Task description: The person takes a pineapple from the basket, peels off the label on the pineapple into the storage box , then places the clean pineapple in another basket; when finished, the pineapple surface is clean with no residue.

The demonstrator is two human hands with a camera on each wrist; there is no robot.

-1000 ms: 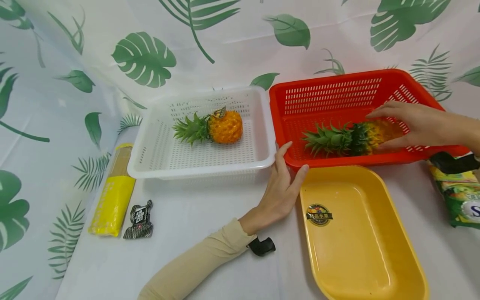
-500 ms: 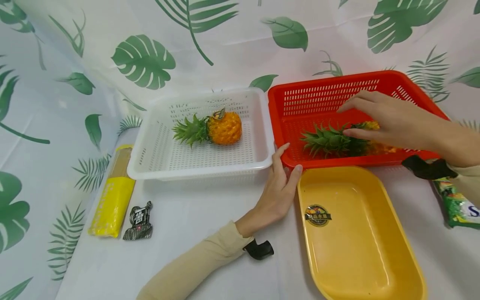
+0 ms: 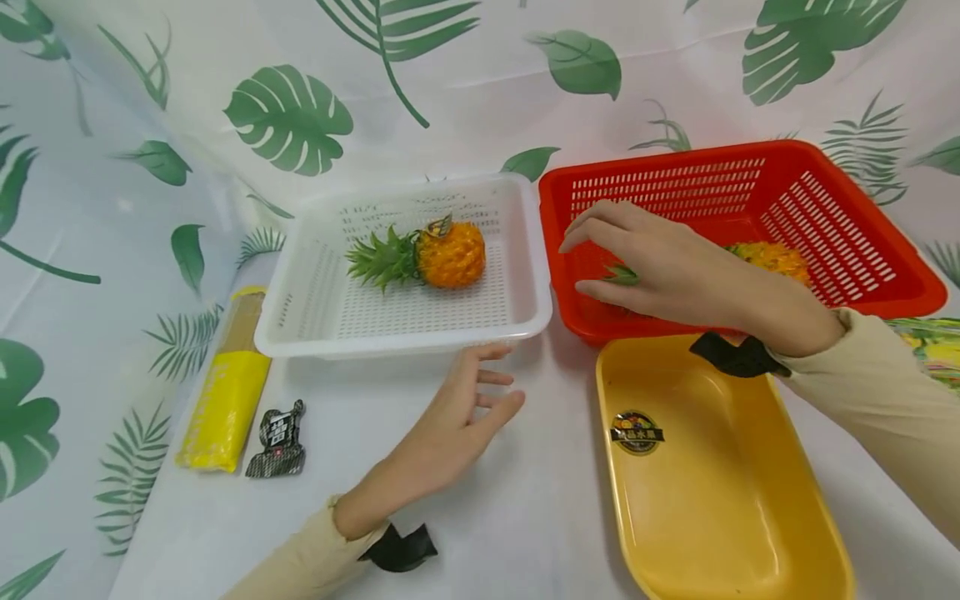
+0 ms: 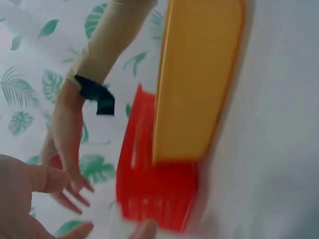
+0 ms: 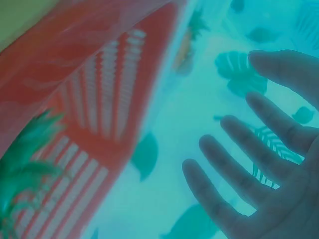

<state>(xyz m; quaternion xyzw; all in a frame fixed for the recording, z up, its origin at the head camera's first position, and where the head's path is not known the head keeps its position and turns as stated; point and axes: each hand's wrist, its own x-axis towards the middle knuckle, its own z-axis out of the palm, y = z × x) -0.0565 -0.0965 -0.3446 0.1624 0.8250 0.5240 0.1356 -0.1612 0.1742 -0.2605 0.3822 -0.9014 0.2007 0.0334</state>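
My right hand (image 3: pixel 652 262) hovers over the left part of the red basket (image 3: pixel 847 175), fingers loosely bent and holding nothing. Beneath it lies a pineapple (image 3: pixel 776 260), its leafy crown mostly hidden by the hand in the head view. In the right wrist view, green leaves of the crown (image 5: pixel 25 164) show inside the basket, apart from the spread fingers. My left hand (image 3: pixel 446 425) is in the air over the table just in front of the white basket (image 3: pixel 405 342), its fingers relaxed and nothing in them. A second pineapple (image 3: pixel 450 254) lies on its side in the white basket.
A yellow basin (image 3: pixel 697 467) with a round label stands in front of the red basket. On the left lie a yellow packet (image 3: pixel 225 392) and a small dark wrapped snack (image 3: pixel 279 442). A green-yellow bag (image 3: pixel 937 346) shows partly at the right edge.
My right hand has let go of the pineapple in the red basket and moved left over its crown. My left hand has left the red basket's corner and moved left toward me.
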